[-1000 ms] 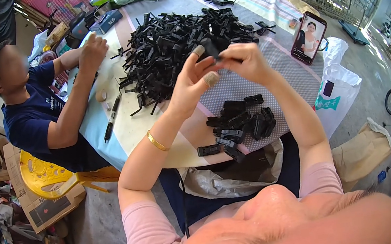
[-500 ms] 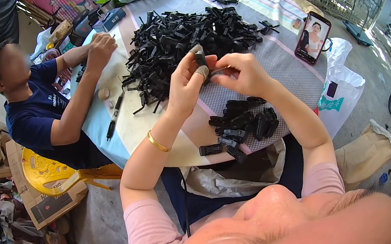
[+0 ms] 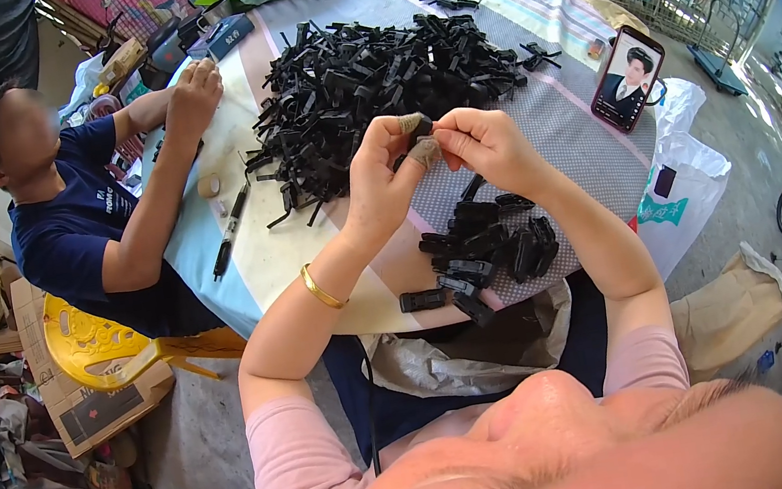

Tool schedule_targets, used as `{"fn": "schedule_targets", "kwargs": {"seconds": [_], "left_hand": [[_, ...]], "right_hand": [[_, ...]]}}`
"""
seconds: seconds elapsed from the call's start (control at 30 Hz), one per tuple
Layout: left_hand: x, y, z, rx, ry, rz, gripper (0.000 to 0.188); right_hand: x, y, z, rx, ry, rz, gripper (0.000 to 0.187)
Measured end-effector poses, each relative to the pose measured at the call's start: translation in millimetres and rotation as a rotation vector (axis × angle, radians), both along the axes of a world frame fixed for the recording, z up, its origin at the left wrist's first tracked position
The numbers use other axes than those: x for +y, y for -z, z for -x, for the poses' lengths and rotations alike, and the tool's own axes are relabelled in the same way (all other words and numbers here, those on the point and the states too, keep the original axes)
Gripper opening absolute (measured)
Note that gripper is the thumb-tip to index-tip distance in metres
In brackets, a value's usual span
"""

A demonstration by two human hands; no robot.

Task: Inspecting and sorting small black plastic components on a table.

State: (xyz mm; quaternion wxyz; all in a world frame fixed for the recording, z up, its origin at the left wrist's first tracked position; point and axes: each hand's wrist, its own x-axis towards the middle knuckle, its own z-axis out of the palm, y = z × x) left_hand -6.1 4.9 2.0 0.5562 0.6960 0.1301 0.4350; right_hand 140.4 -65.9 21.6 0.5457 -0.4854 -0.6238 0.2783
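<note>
Over the table, in front of a large heap of black plastic parts [image 3: 364, 66], my two hands meet fingertip to fingertip. My left hand [image 3: 386, 176], with tan coverings on its thumb and forefinger, is closed on a small black plastic part [image 3: 426, 127], mostly hidden by the fingers. Thumb and forefinger of my right hand [image 3: 495, 150] pinch at the same spot; what they grip is too small to make out. Nearer to me lies a smaller group of black plastic pieces [image 3: 472, 242]. One slim black piece [image 3: 473, 188] shows between that group and my right hand.
A phone [image 3: 627, 78] stands upright at the table's right, beside white plastic bags [image 3: 680, 181]. On the left a person in a dark blue shirt [image 3: 92, 208] works with raised hands. A black pen-like tool [image 3: 231, 233] and a tape roll [image 3: 208, 186] lie near that person.
My hands have come closer together, and the right fingers now pinch at the left fingertips. A slim black piece has appeared below my right hand. The phone's picture has changed.
</note>
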Motion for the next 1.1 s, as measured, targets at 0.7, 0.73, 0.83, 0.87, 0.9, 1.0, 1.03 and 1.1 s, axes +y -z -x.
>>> {"fn": "schedule_targets", "kwargs": {"seconds": [0.7, 0.73, 0.83, 0.87, 0.9, 1.0, 1.03, 1.1], "left_hand": [[11.4, -11.0, 8.5, -0.279, 0.427, 0.644, 0.028], [12.6, -9.7, 7.9, -0.267, 0.480, 0.668, 0.026], [3.7, -14.1, 9.1, -0.066, 0.361, 0.477, 0.037], [2.8, -13.1, 6.9, 0.019, 0.331, 0.404, 0.038], [1.1, -12.6, 6.3, 0.064, 0.315, 0.353, 0.038], [-7.4, -16.2, 6.6, 0.102, 0.338, 0.186, 0.043], [-12.1, -16.0, 4.3, 0.085, 0.335, 0.130, 0.044], [-12.1, -9.1, -0.4, 0.066, 0.315, 0.127, 0.046]], "right_hand": [[-2.2, -6.8, -9.3, -0.350, 0.038, -0.411, 0.019], [-0.3, -3.2, -10.3, -0.312, 0.025, -0.550, 0.019], [-4.4, -9.8, -8.0, -0.333, 0.094, -0.545, 0.019], [-6.5, -11.4, -8.8, -0.356, 0.138, -0.514, 0.020], [-4.5, -9.0, -11.7, -0.371, 0.159, -0.469, 0.022], [-1.7, -3.6, -3.3, -0.127, 0.162, -0.159, 0.023], [-2.6, -4.2, 0.2, -0.016, 0.137, -0.072, 0.023], [0.0, 1.6, -1.5, -0.057, 0.137, -0.053, 0.020]]}}
